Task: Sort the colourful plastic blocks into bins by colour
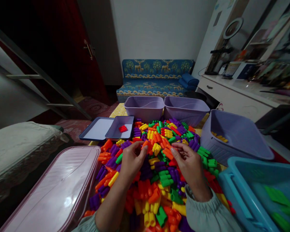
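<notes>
Left hand (132,158) is pinching a bright orange plastic toy block (147,146) between thumb and forefinger, the block poking out beyond the fingertips, over a multicoloured plastic block pile (166,178); right hand (188,159) is curling beside another orange plastic block (168,153), whether gripping it I cannot tell

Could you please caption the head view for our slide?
Left hand pinching an orange piece, right hand alongside, over heaped colourful pieces.
</notes>
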{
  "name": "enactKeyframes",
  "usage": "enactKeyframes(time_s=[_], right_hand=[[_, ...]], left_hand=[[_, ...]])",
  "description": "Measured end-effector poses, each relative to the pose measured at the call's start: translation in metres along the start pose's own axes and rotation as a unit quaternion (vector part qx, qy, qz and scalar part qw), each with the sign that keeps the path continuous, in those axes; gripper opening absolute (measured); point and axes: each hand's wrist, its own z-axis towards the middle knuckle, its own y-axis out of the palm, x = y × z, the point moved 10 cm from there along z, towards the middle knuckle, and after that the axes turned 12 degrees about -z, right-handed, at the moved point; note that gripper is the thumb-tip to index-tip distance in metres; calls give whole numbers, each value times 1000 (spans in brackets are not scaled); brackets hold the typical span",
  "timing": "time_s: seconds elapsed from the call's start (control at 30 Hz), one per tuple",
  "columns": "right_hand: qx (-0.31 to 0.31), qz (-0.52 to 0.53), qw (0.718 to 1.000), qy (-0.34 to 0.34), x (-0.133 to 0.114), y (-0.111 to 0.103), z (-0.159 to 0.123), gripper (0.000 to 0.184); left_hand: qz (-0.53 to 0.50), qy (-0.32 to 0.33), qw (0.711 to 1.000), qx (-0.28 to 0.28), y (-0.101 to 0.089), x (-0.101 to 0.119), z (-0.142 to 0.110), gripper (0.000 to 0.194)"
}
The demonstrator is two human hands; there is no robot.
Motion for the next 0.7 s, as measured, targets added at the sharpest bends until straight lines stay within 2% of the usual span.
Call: enactKeyframes(time_s=[0.13, 0.23, 0.33, 0.43, 0.53, 0.7], right_hand=[[1, -107, 990, -88, -17, 3, -1, 22], [34, -159, 975, -148, -25, 2, -1, 23], [29, -190, 964, -183, -29, 9, -2, 33], [-10, -206, 958, -201, -31, 21, -5, 43], [-42, -216, 953, -208, -36, 30, -10, 42], [-73, -202, 956, -198, -43, 38, -16, 43]], left_hand=[[129, 78, 988, 33, -4, 16, -2, 23], [169, 163, 970, 57, -3, 32, -5, 35], [170, 219, 961, 8, 11, 41, -10, 30], [193, 223, 952, -87, 36, 39, -15, 26], [232, 199, 939, -157, 55, 30, -19, 42], [244, 162, 939, -182, 62, 20, -18, 50]])
